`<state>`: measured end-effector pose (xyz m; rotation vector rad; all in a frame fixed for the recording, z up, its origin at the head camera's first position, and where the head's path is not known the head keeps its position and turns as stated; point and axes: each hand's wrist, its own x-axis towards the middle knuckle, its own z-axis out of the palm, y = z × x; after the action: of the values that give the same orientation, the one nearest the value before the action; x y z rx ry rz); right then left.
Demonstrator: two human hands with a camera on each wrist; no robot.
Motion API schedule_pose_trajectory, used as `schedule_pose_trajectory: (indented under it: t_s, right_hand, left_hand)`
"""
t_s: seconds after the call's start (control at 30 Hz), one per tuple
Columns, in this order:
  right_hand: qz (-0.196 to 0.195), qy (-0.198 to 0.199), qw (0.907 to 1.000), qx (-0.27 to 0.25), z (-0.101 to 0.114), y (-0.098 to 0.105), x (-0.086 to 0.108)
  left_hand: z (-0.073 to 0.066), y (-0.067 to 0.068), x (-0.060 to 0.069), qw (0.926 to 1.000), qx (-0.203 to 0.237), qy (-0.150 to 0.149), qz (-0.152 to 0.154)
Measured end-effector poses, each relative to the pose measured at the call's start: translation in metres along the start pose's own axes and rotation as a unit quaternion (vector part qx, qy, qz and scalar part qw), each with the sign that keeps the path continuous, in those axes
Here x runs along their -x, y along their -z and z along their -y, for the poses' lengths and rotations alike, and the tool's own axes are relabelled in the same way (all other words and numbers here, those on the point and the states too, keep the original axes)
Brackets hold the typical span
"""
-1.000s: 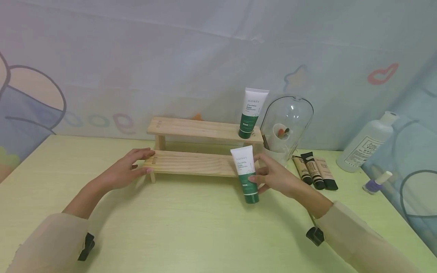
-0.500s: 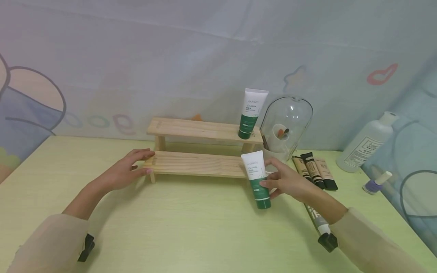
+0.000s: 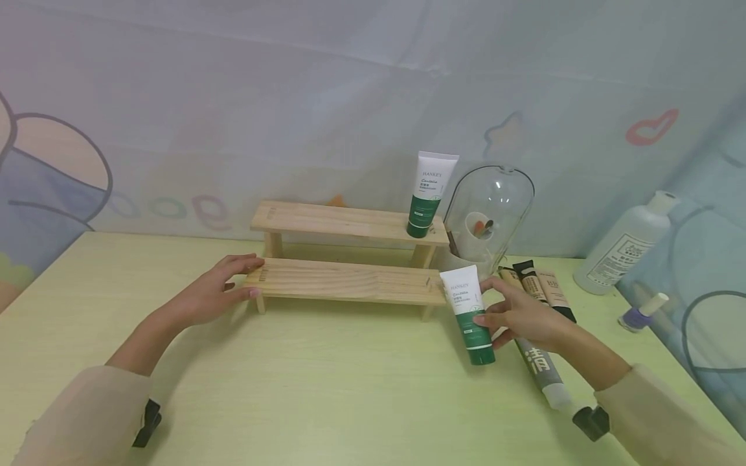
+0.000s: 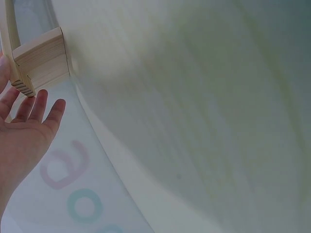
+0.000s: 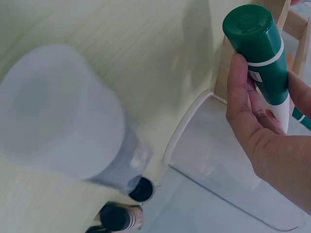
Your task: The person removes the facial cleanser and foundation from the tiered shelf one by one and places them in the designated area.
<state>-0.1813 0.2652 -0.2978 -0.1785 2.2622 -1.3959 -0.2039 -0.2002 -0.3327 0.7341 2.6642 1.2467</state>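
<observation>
My right hand (image 3: pixel 533 321) pinches a white-and-green squeeze tube (image 3: pixel 468 314) off the front right corner of the two-step wooden stand (image 3: pixel 344 281). Cap down and slightly tilted, the tube hangs over the table; its green cap (image 5: pixel 249 22) faces the right wrist view. My left hand (image 3: pixel 206 294) holds the left end of the lower step, thumb at the front edge and fingers at the far corner. From the left wrist view, the other fingers of the left hand (image 4: pixel 29 131) stretch out beside the wood. A matching tube (image 3: pixel 430 194) stands cap down at the upper step's right end.
Right of the stand is a clear dome (image 3: pixel 507 200) over a white holder with brushes. Several small cosmetic tubes (image 3: pixel 553 291) lie beside it, and a grey tube (image 3: pixel 542 372) lies under the right forearm. A white bottle (image 3: pixel 629 243) and purple nail polish (image 3: pixel 641 314) stand farther right.
My right hand has carried the tube rightward and a little toward me, uncovering the lower step's right end and more of the grey tube. The left hand stays where it was.
</observation>
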Motion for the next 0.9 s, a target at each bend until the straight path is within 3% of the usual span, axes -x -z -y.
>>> schedule_pose_trajectory:
  t_s: [0.7,0.9]
  right_hand:
    - [-0.02,-0.037,0.9987,-0.028,-0.042,0.058,0.042]
    - [-0.002,-0.035,0.9977,-0.058,-0.055,0.075,0.056]
  left_hand:
    - [0.001,0.0,0.0,1.0,0.003,0.004,-0.004]
    - [0.001,0.0,0.0,1.0,0.0,0.0,-0.004]
